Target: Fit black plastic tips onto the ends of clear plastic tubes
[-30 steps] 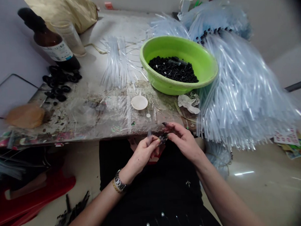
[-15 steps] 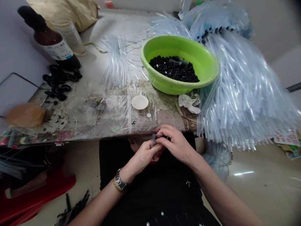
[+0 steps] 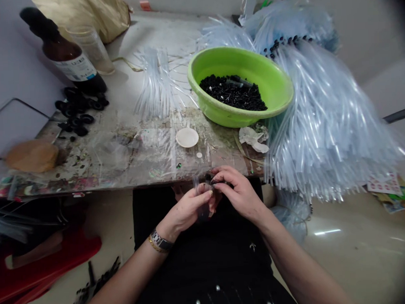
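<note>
Over my lap, just below the table edge, my left hand [image 3: 187, 208] pinches some clear plastic tubes [image 3: 197, 184], blurred at their upper ends. Beside it on the right, my right hand [image 3: 235, 190] has its fingertips closed on small black pieces [image 3: 209, 177] at the tubes. How the pieces meet the tubes is too small to tell. On the table beyond stands a green basin [image 3: 228, 118] holding a heap of black bits [image 3: 233, 95]. A small white dish [image 3: 187, 138] lies in front of the basin.
Bundles of clear tubes [image 3: 327, 121] cover the table's right side; a smaller bunch [image 3: 153, 87] lies behind the dish. A brown bottle [image 3: 64, 55], clear cup [image 3: 92, 47] and black rings [image 3: 76, 110] stand or lie left. White scraps [image 3: 253, 139] lie by the basin.
My left hand has turned and shifted slightly left, and the tubes in it now stand more upright. Black pieces show between my hands. My right hand has barely moved.
</note>
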### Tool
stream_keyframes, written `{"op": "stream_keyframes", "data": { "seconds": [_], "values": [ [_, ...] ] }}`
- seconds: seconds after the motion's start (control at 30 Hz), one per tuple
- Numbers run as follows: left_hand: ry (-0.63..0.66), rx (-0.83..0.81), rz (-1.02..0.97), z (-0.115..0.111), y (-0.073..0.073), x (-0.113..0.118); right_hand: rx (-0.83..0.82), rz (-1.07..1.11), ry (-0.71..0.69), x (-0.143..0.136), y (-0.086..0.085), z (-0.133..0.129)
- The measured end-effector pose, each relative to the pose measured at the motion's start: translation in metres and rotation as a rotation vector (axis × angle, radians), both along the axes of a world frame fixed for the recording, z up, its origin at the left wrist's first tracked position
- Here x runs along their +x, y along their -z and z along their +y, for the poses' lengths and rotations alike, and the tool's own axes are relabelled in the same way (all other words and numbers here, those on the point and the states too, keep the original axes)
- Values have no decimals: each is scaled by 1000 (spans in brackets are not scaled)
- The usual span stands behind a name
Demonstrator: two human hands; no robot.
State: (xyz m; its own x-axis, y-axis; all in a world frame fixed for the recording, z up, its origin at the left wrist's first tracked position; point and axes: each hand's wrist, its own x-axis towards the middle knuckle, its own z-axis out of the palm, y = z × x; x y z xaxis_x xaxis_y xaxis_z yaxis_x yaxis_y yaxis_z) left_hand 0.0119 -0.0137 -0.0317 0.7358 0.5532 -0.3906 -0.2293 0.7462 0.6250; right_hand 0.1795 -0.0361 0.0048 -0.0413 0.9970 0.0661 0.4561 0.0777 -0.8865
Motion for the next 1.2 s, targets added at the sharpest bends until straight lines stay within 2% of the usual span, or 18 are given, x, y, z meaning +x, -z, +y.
{"op": "stream_keyframes", "data": {
  "seconds": [0.33, 0.7, 0.83, 1.0, 1.1, 1.2],
  "values": [
    [-2, 55, 22, 1, -1, -2, -38, 102, 50, 5, 5, 1],
    [-56, 209, 314, 5, -4, -1, -156, 70, 45, 7, 3, 6],
    [-139, 198, 350, 6, -9, 0, -98, -27, 34, 15, -19, 15],
    [-194, 174, 347, 8, -12, -3, 63, -127, 77, 35, -69, 39],
    [-228, 155, 335, 10, -10, -5, 187, -235, 122, 51, -94, 66],
    [-274, 142, 341, 12, -8, -6, 213, -402, 156, 71, -103, 107]
  ]
}}
